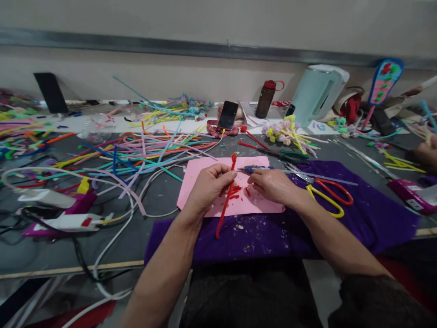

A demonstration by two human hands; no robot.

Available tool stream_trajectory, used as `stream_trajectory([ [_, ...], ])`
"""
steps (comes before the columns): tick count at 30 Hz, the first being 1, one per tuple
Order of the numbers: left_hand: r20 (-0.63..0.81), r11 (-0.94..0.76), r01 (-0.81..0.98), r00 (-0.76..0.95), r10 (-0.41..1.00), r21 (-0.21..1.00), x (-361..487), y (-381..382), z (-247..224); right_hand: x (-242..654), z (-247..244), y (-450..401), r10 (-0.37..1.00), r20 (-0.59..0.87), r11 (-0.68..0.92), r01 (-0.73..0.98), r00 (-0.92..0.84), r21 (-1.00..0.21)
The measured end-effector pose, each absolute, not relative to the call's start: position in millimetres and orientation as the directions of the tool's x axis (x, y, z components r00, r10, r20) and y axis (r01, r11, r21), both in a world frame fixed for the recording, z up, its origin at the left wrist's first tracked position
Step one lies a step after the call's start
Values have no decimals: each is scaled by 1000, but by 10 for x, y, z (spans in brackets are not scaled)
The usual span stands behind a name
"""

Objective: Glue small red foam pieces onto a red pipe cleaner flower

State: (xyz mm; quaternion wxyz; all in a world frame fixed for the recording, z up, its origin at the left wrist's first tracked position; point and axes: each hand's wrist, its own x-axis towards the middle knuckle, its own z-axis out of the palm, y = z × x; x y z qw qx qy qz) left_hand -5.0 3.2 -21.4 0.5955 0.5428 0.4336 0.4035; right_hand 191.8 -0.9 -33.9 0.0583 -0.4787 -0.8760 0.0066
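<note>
Far left: a dark flat slab leans upright near the wall. Nearer the bench edge, a white charger with cables running from it. Next along, a loose heap of pipe cleaners, many colours, strewn across the grey tabletop.

Centre: the person's left hand over the left part of a pink sheet, thumb and fingers pinched on a red pipe cleaner. Stem held aslant; its small curled top stands above the grip, its lower end reaches down over a purple cloth. Red snippets on the sheet, just right of the stem. Behind, a smartphone propped up.

Right hand over the sheet's right part, apart from the stem: fingers bent, thumb and fingertips close, beside a red scrap. Cannot tell whether anything is between them. A blue pen-like tool lies just beyond; a dark bottle with red cap stands farther back.

Right: pale blue kettle by the wall; scissors, one handle loop red, one yellow, on the cloth. Far right edge: a co-worker's hand, partly cut off.
</note>
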Motion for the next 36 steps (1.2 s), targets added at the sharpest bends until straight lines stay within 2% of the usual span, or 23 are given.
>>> stream_trajectory([
  [6, -40, 51, -31, 290, 956, 998, -40, 18, -217, 1752, -398, -69, 783, 129, 621, 779, -609, -92],
  [10, -45, 55, -26, 300, 953, 998, -39, 14, -220, 1614, -536, -91, 748, 148, 660, 749, -647, -62],
  [13, -56, 61, -9, 293, 955, 998, -39, 14, -223, 1554, -616, -81, 750, 126, 657, 754, -649, -30],
  [15, -64, 68, -6, 285, 956, 998, -39, 13, -221, 1561, -615, -70, 767, 127, 638, 768, -629, -50],
  [17, -74, 80, -12, 283, 956, 997, -38, 11, -216, 1605, -571, -59, 783, 157, 621, 770, -602, -146],
  [20, -75, 84, -20, 289, 954, 996, -39, 11, -205, 1695, -471, -43, 811, 202, 580, 709, -549, -402],
  [23, -73, 82, -19, 293, 953, 996, -46, 17, -205, 1749, -410, -25, 857, 194, 479, 599, -478, -641],
  [27, -87, 101, -31, 301, 950, 994, -61, 35, -238, 1757, -428, 3, 896, 139, 323, 404, -422, -856],
  [32, -98, 111, -24, 311, 945, 994, -66, 49, -252, 1771, -470, 38, 899, 112, 229, 238, -423, -944],
  [36, -104, 108, 5, 321, 942, 994, -66, 47, -227, 1786, -434, 42, 885, 217, 361, 315, -411, -878],
])
